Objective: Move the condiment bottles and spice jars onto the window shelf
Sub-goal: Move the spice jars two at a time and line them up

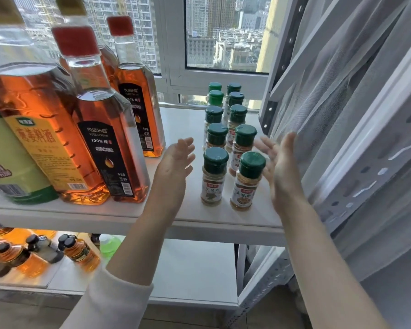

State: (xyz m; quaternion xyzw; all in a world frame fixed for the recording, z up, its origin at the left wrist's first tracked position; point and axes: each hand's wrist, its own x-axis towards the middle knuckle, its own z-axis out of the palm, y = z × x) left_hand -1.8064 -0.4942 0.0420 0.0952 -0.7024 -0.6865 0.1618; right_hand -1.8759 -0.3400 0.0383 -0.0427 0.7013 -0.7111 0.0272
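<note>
Green-capped spice jars point(226, 148) between hands | left hand point(176, 162) spread, empty | right hand point(279, 167) spread, empty

Bright daylight from the window point(223, 34), backlit glowing bottles point(105, 138), blurred, wide-angle-bent edges

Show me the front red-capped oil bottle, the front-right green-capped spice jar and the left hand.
Front red-capped oil bottle point(105, 157): head view, black label.
Front-right green-capped spice jar point(252, 165): head view, cap.
Left hand point(173, 167): head view, its back.
</note>
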